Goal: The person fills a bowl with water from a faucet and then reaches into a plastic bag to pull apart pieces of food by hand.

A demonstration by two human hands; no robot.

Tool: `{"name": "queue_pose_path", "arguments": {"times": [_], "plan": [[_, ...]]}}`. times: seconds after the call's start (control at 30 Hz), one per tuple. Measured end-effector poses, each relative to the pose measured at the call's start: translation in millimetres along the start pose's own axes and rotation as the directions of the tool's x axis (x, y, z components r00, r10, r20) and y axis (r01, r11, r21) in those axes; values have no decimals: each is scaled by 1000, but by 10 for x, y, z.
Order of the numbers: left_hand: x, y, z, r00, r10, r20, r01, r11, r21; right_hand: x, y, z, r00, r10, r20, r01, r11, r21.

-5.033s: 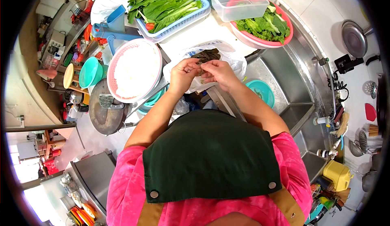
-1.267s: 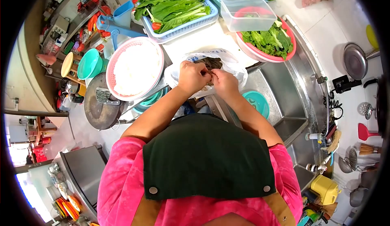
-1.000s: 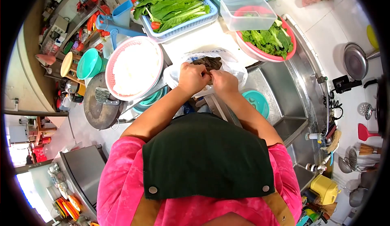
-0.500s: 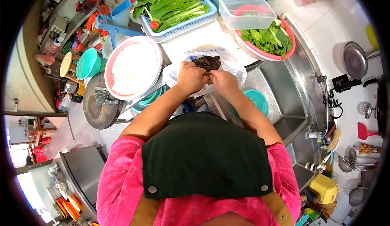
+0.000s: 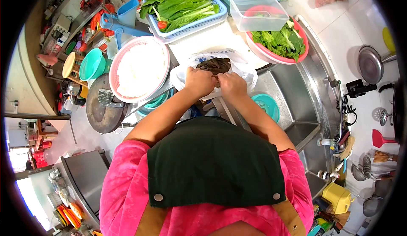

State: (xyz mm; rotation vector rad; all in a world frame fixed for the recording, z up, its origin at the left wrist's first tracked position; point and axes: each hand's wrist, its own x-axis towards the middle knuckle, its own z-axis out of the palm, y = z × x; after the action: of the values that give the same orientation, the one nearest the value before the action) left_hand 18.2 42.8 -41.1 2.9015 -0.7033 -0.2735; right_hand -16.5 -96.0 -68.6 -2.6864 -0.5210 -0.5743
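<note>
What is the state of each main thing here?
Plastic bag: open, dark contents showing
Left hand: fingers curled, grip unclear
Right hand: fingers curled, grip unclear
Blue basket: filled with leafy greens
Pink basket: filled with white contents
Clear container: no lid visible
Metal tool: lying on round board

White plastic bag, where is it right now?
In the head view, the white plastic bag sits just above centre, behind both hands, between the pink basket at left and metal sink at right.
</note>
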Motion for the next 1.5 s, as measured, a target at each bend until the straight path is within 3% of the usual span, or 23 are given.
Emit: {"name": "queue_pose_path", "arguments": {"times": [0.07,0.13,0.2,0.27,0.33,0.5,0.6,0.8,0.9,0.97,1.03,1.07,1.1,1.13,1.17,1.23,1.3,1.37,1.43,1.5], "plan": [[-17,-7,-30,1000,25,-10,-24,999,37,-2,14,-3,1000,-3,6,3,1000,15],[-32,-29,-50,982,187,-13,-183,973,137,-14,47,9,1000,-17,25,16,1000,24],[-2,-50,-45,980,195,27,-197,971,139,-14,75,-5,999,-29,44,28,999,32],[13,-69,-47,977,205,65,-212,967,139,2,94,-53,981,15,194,-21,999,29],[8,-94,-56,962,265,72,-274,945,180,-2,173,-75,982,15,188,-29,997,75],[23,-147,-2,965,261,27,-263,960,94,20,232,-169,974,36,225,-69,988,141],[17,-177,8,967,253,-13,-252,967,28,3,264,-129,990,35,138,-64,976,206],[11,-213,45,978,203,-41,-204,979,-22,12,240,-251,967,189,169,-225,948,226],[-13,-277,150,969,212,-126,-224,971,-83,-17,314,-173,960,225,164,-269,905,331],[-21,-304,218,952,236,-194,-263,957,-124,-31,360,-98,944,236,230,-327,745,581],[-44,-269,176,904,248,-349,-313,939,-143,-16,338,-114,936,239,259,-352,692,631],[-48,-244,143,904,247,-348,-312,939,-144,-12,324,-114,927,241,288,-375,634,676],[-56,-195,64,923,154,-351,-308,844,-438,-15,311,-98,926,242,290,-377,633,676],[-60,-154,8,943,66,-325,-284,666,-689,-24,297,-72,907,275,318,-420,551,721],[-70,-123,-13,944,66,-324,-284,666,-690,-31,284,-45,886,305,349,-458,463,759],[-103,-73,-28,918,24,-397,-336,581,-741,-38,268,17,883,293,367,-466,447,763],[-116,-49,3,934,-25,-356,-290,528,-798,-24,225,33,879,280,386,-474,430,768],[-123,-37,10,948,-70,-310,-243,470,-849,-7,147,-16,934,294,204,-346,597,724],[-130,-26,-9,980,-152,-125,-80,274,-958,33,10,-115,928,340,153,-337,592,732],[-103,-46,27,980,-157,-126,-78,281,-957,48,-30,-129,918,383,101,-327,589,739]]}}
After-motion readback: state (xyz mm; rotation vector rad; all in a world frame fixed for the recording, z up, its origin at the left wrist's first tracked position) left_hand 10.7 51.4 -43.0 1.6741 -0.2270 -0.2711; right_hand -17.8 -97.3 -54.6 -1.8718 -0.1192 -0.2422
